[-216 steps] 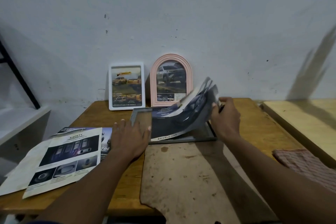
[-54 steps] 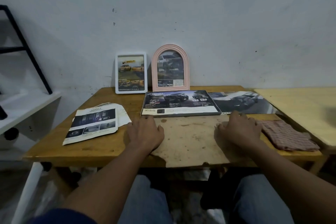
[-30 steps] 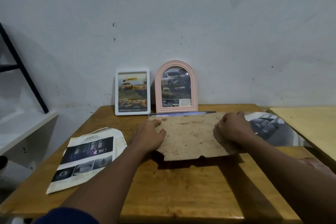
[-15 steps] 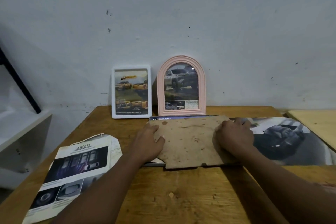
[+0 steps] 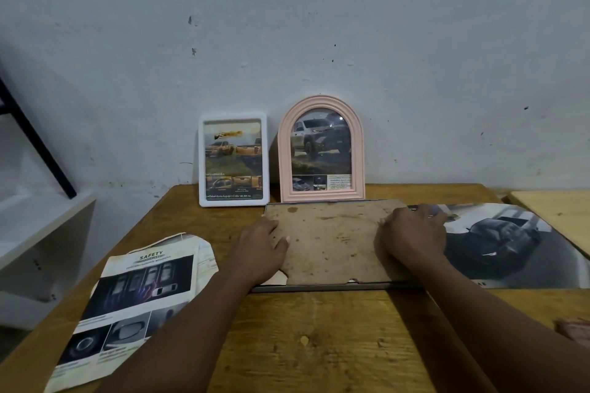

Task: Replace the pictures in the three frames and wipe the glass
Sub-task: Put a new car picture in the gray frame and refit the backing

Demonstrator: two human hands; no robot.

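Hardboard, brown and stained: the backing board (image 5: 332, 239) lies on the flat grey picture frame (image 5: 319, 288) in the middle of the wooden table (image 5: 319, 348). In the head view, my only one, my left hand (image 5: 261, 246) rests flat on the board's left end, fingers laid out and gripping nothing. My right hand (image 5: 413, 238) sits humped on the right end, and I cannot tell whether its bent fingers pinch the edge or merely press. I judge the step is seating the board: press evenly at both ends, keep its edges inside the rim and spare the chipped near-left corner. The glass, the new picture and any clips are hidden beneath. The dark car brochure sheet (image 5: 504, 242) beside it is partly covered by my forearm and cut off at the right.
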